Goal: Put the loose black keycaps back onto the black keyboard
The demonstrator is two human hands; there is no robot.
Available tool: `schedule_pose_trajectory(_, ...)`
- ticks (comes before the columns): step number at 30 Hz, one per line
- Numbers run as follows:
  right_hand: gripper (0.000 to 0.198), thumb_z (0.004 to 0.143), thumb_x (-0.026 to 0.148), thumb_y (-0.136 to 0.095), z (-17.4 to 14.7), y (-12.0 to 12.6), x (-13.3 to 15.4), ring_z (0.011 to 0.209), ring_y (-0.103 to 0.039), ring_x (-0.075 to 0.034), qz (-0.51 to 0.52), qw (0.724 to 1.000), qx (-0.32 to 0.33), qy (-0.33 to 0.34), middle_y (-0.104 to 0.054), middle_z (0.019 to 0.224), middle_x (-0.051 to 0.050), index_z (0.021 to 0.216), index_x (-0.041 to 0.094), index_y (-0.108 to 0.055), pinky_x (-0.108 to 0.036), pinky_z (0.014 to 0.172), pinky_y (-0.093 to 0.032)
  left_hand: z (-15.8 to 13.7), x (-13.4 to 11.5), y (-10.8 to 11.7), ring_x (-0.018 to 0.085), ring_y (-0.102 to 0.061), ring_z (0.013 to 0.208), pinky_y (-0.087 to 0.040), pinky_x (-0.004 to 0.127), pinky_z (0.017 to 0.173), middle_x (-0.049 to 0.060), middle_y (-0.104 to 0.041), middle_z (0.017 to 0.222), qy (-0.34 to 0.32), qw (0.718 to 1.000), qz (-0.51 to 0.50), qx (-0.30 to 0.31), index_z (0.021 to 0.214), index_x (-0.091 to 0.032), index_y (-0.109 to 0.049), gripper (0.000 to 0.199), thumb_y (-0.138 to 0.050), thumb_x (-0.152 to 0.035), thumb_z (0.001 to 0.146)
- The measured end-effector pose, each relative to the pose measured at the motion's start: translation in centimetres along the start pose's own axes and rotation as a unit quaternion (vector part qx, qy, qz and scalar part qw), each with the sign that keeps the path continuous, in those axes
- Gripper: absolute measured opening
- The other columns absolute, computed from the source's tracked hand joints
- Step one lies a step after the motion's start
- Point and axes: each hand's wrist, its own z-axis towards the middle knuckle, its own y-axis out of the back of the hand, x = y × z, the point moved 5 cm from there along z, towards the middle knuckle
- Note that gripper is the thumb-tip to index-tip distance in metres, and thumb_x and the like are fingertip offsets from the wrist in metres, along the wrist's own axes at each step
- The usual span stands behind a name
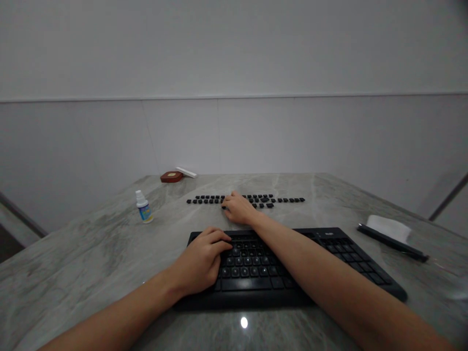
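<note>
A black keyboard (248,283) lies in front of me on the marbled table, with bare key sockets showing in its upper left part. My left hand (201,258) rests over its left end, fingers stretched out and lying on the keys. Beyond the keyboard, loose black keycaps (285,200) are laid out in rows. My right hand (238,208) reaches across the keyboard to these rows, its fingers pinched on a small black keycap (224,207). My right forearm hides part of the keyboard's middle.
On the left stands a small white spray bottle (145,208) with a blue label. A reddish-brown case (171,176) and a white flat object (186,171) lie at the back. To the right, a black pen-like tool (393,242) lies against a white cloth or tissue (388,228).
</note>
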Motion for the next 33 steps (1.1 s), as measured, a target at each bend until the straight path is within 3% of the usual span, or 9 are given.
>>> schedule_pose_trajectory(15, 0.013, 0.081, 0.009, -0.060, -0.4, 0.4, 1.0, 0.094, -0.057, -0.021, 0.062, 0.998, 0.003, -0.010, -0.070, 0.092, -0.010, 0.085, 0.014, -0.071, -0.031, 0.088, -0.041, -0.2, -0.1, 0.0, 0.022, -0.054, 0.107, -0.049, 0.041, 0.095, 0.009, -0.063, 0.112, 0.002, 1.000, -0.001, 0.003, 0.106, -0.013, -0.067, 0.040, -0.042, 0.002, 0.078)
schedule_pose_trajectory(19, 0.022, 0.080, 0.009, -0.062, -1.0, 1.6, 0.7, 0.091, -0.060, -0.020, 0.093, 0.994, -0.019, -0.046, -0.069, 0.091, -0.008, 0.102, 0.012, -0.064, -0.031, 0.083, -0.044, -0.2, -0.1, 0.1, 0.022, -0.054, 0.108, -0.050, 0.042, 0.096, 0.009, -0.063, 0.113, 0.001, 1.000, 0.002, 0.005, 0.106, -0.014, -0.067, 0.041, -0.042, 0.002, 0.079)
schedule_pose_trajectory(23, 0.045, 0.079, 0.011, -0.063, -4.2, 4.7, 0.9, 0.088, -0.060, -0.017, 0.126, 0.989, -0.057, -0.054, -0.066, 0.094, -0.005, 0.121, 0.013, -0.047, -0.030, 0.081, -0.047, -0.4, -0.2, 0.2, 0.023, -0.054, 0.110, -0.050, 0.043, 0.097, 0.009, -0.063, 0.116, 0.003, 1.000, 0.013, 0.014, 0.110, -0.016, -0.065, 0.041, -0.042, 0.000, 0.081)
schedule_pose_trajectory(27, 0.048, 0.081, 0.012, -0.058, -10.0, 7.4, 2.5, 0.088, -0.060, -0.019, 0.182, 0.971, -0.154, -0.007, -0.062, 0.096, -0.005, 0.125, 0.020, -0.040, -0.036, 0.081, -0.052, -0.4, -0.8, 0.3, 0.025, -0.050, 0.119, -0.047, 0.046, 0.101, 0.009, -0.057, 0.129, -0.003, 0.999, 0.037, 0.011, 0.120, -0.019, -0.059, 0.039, -0.043, -0.006, 0.087)
schedule_pose_trajectory(30, 0.046, 0.084, 0.013, -0.056, -13.3, 7.8, 3.6, 0.091, -0.061, -0.021, 0.177, 0.962, -0.209, 0.015, -0.062, 0.099, -0.007, 0.126, 0.021, -0.039, -0.040, 0.084, -0.053, -0.2, -1.5, 0.0, 0.025, -0.044, 0.128, -0.043, 0.047, 0.106, 0.009, -0.051, 0.137, -0.009, 0.999, 0.046, 0.016, 0.141, -0.020, -0.037, 0.055, -0.042, -0.007, 0.089)
schedule_pose_trajectory(33, 0.042, 0.086, 0.013, -0.054, -14.1, 7.8, 4.4, 0.092, -0.062, -0.022, 0.170, 0.958, -0.228, 0.043, -0.062, 0.100, -0.009, 0.125, 0.019, -0.040, -0.040, 0.083, -0.055, 0.1, -2.2, -0.5, 0.023, -0.036, 0.135, -0.040, 0.046, 0.110, 0.010, -0.045, 0.144, -0.019, 0.998, 0.046, 0.030, 0.150, -0.019, -0.017, 0.068, -0.041, -0.004, 0.087)
